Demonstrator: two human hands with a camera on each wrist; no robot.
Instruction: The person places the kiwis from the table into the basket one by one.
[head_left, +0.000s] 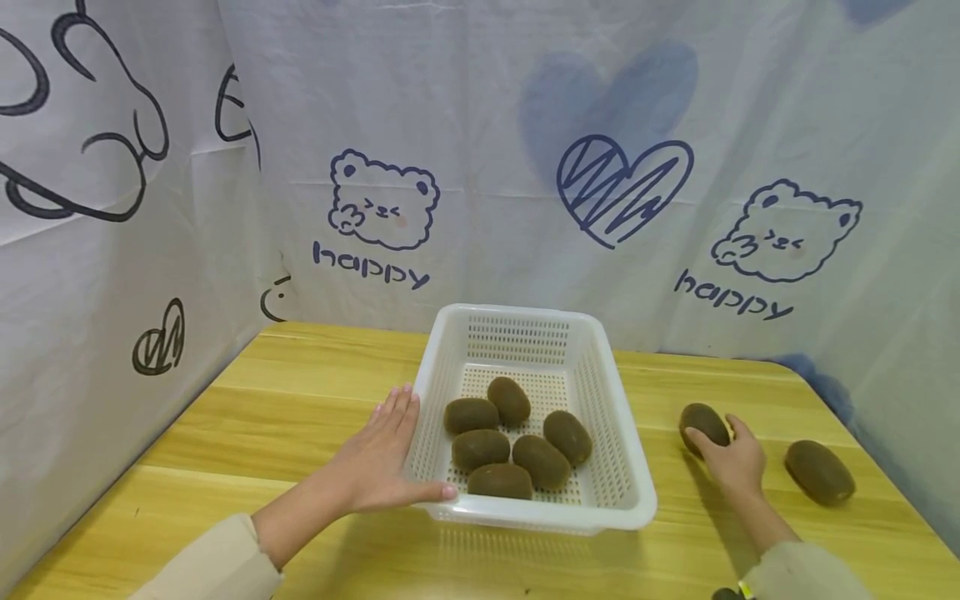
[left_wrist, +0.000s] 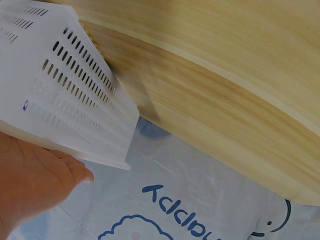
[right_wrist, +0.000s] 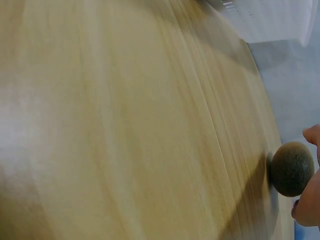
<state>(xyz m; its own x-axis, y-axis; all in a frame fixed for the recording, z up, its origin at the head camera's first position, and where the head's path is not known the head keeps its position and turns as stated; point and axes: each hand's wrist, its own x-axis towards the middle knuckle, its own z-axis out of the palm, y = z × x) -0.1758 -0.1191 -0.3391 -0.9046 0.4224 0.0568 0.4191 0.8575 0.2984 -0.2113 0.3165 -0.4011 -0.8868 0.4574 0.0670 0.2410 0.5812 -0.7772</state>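
Kiwi (right_wrist: pixel 291 168) close-up; basket's (head_left: pixel 619 492) six overhead

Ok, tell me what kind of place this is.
Probably a staged tabletop recording booth, not a real kitchen: printed bear-and-heart cloth screens a wooden table, which carries only a white basket and kiwis.

A brown, fuzzy, oval kiwi (head_left: pixel 702 423) lies on the wooden table to the right of the basket, with fingers curled round its near side. The white, perforated, rectangular plastic basket (head_left: pixel 617 467) stands upright on the table and holds six more brown kiwis (head_left: pixel 517 446) clustered on its floor, a flat palm against its left wall.
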